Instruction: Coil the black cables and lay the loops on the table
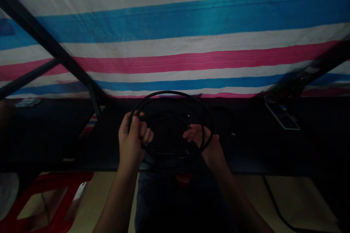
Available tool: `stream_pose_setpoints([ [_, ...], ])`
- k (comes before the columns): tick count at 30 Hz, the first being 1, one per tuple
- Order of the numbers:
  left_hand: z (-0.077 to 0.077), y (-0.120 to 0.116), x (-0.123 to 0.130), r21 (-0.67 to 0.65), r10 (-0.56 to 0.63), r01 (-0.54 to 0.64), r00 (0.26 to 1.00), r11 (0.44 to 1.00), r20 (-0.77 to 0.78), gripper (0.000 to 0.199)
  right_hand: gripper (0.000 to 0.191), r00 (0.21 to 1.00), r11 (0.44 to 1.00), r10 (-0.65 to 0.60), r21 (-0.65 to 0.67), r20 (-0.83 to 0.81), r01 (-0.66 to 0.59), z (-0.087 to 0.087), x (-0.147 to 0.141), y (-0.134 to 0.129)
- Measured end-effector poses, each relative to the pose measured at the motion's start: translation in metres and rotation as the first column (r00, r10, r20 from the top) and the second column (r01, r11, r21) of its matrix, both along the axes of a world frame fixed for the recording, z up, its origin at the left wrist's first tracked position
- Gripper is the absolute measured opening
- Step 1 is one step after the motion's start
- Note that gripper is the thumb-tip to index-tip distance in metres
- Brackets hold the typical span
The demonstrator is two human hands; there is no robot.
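Trousers (155,204) are what I see nearest, dark on the person's lap, below the coil of black cable (165,92) that takes up both hands. Around the lap shows pale floor (105,189); on it, down and left of the coil, stands a red frame-like thing (65,177), and down to the right a dark cord (273,202) curves away.

The coil itself is held up over the near part of the black table (254,153), several rounds thick. At its left side the left hand (136,131) is curled into a fist about the strands, thumb laid along them. At its right side the right hand (203,136) is loosely spread, fingers half bent and pointing in toward the middle; strands cross in front of it and hide part of the palm.

More dark cable lies low behind and inside the coil; in this gloom I can't tell whether it is the same length. Right of the coil rests a small pale tip (233,134), and farther right a phone (281,115) lies flat.

Beyond the coil to the left, a slanting black bar (49,43) with braces stands in the way, cutting across the striped sheet (175,54) that fills the back.
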State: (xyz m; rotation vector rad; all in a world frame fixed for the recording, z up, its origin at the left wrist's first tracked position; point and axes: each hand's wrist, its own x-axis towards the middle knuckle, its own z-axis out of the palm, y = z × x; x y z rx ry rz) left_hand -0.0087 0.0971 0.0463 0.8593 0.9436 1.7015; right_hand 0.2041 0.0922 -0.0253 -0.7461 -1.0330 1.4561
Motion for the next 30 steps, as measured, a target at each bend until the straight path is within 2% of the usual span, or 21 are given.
stream_pose_setpoints([
  [5, -0.01, 0.012, 0.016, -0.121, -0.029, 0.065, 0.96, 0.99, 0.278, 0.015, 0.046, 0.984, 0.996, 0.061, -0.047, -0.17, -0.07, 0.033, -0.006, -0.015],
  [8, -0.019, 0.025, 0.026, -0.209, -0.05, 0.153, 0.902, 0.966, 0.429, 0.015, 0.036, 0.974, 0.993, -0.018, -0.12, -0.228, -0.01, 0.047, -0.001, -0.005],
  [11, -0.027, 0.031, 0.038, -0.244, -0.097, 0.222, 0.893, 0.944, 0.439, 0.017, 0.035, 0.961, 0.988, -0.08, -0.146, -0.264, 0.042, 0.058, 0.012, 0.012],
  [15, -0.04, 0.02, 0.048, -0.258, -0.179, 0.289, 0.908, 0.922, 0.378, 0.016, 0.048, 0.961, 0.994, -0.046, -0.108, -0.271, 0.017, 0.065, 0.032, 0.028],
  [18, -0.043, 0.007, 0.039, -0.295, -0.242, 0.395, 0.863, 0.87, 0.443, 0.033, 0.041, 0.973, 0.992, 0.014, -0.119, -0.232, -0.043, 0.063, 0.042, 0.031],
  [21, -0.032, -0.007, 0.016, -0.331, -0.241, 0.446, 0.827, 0.832, 0.508, 0.06, 0.031, 0.987, 0.982, 0.096, -0.147, -0.131, -0.115, 0.06, 0.051, 0.025],
  [24, -0.009, -0.018, -0.012, -0.376, -0.192, 0.384, 0.869, 0.843, 0.456, 0.071, 0.034, 0.971, 0.972, 0.212, -0.133, 0.115, -0.196, 0.062, 0.066, 0.013],
  [27, 0.011, -0.026, -0.036, -0.413, -0.075, 0.212, 0.943, 0.886, 0.323, 0.066, 0.04, 0.832, 0.946, 0.323, -0.128, 0.451, -0.298, 0.073, 0.087, 0.001],
  [30, 0.021, -0.031, -0.055, -0.387, 0.085, -0.014, 0.982, 0.922, 0.169, 0.056, 0.042, 0.683, 0.921, 0.365, -0.14, 0.633, -0.362, 0.09, 0.109, -0.01],
])
